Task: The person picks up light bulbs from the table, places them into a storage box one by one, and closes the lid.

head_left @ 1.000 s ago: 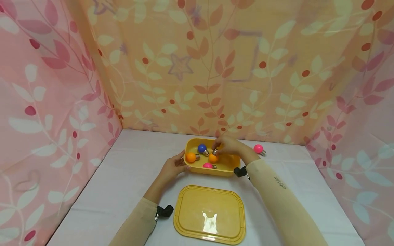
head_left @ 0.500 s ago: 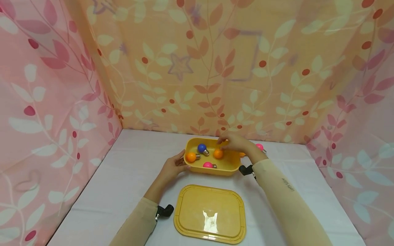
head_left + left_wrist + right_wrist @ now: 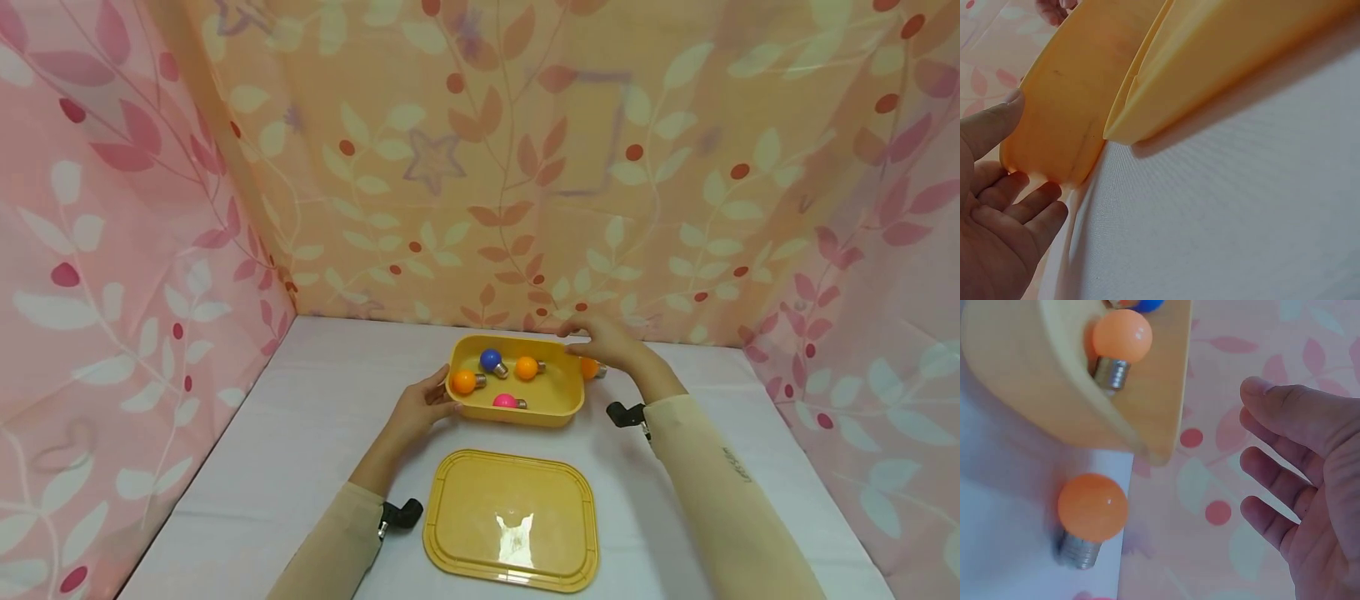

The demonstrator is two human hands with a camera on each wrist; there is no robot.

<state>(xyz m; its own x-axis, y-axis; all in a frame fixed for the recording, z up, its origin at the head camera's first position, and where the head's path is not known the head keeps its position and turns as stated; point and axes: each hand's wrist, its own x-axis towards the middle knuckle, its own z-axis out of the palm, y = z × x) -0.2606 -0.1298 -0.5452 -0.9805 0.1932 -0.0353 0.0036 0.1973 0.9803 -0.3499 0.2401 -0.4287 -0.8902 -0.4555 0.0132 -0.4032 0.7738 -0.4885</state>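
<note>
A yellow plastic box (image 3: 540, 412) holds a blue bulb (image 3: 491, 361), two orange bulbs, one at the left end (image 3: 463, 382) and one mid-box (image 3: 527, 367), and a pink bulb (image 3: 506, 402) by the front wall. My left hand (image 3: 414, 410) holds the box's left end, thumb (image 3: 997, 122) on one side and curved fingers on the other. Relaxed and holding nothing, my right hand (image 3: 606, 342) hovers by the box's right rim. Just outside that end, an orange bulb (image 3: 1092, 507) lies on the white cloth, partly behind this hand in the head view.
A yellow lid (image 3: 512, 521) lies flat on the white cloth in front of the box. A pink sliver (image 3: 1092, 598) shows at the bottom of the right wrist view. Flowered curtains (image 3: 420, 208) stand behind and at both sides.
My right hand has let go of an orange bulb inside the box and moved right, out past the rim. An orange bulb outside has come into view; the outside pink one is now hidden.
</note>
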